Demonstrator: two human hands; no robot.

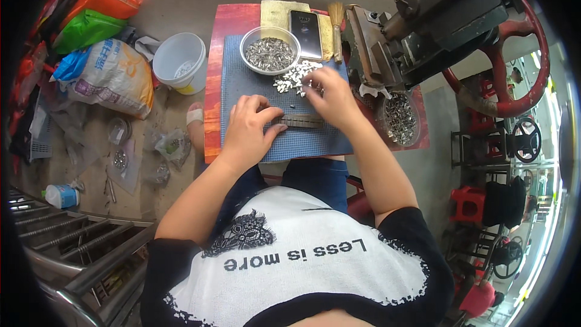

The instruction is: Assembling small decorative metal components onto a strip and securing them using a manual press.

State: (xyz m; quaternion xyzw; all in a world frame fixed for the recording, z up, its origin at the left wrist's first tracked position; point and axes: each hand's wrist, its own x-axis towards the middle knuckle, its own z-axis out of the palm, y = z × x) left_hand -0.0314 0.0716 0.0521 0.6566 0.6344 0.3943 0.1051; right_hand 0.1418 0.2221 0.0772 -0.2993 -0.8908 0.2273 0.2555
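Observation:
On a blue ribbed mat point(236, 72) lies a slotted metal bar point(301, 121), close to the mat's front edge. The thumb and forefinger of my left hand point(248, 122) pinch its left end. My right hand point(333, 98) is over the right edge of a heap of small white pieces point(293, 77). Its fingers are drawn together, and what is between them, if anything, is hidden. A single small dark piece point(292, 106) sits between the heap and the bar. Behind the heap stands a clear round tub point(243, 54) full of small silvery metal parts point(269, 54).
At the back are a phone point(305, 31) on a yellow cloth point(281, 9) and a small brush point(336, 30). A heavy hand press point(448, 18) with a red wheel rises at the right, beside a tub of metal parts point(400, 120). Left of the table stands a white bucket point(166, 60).

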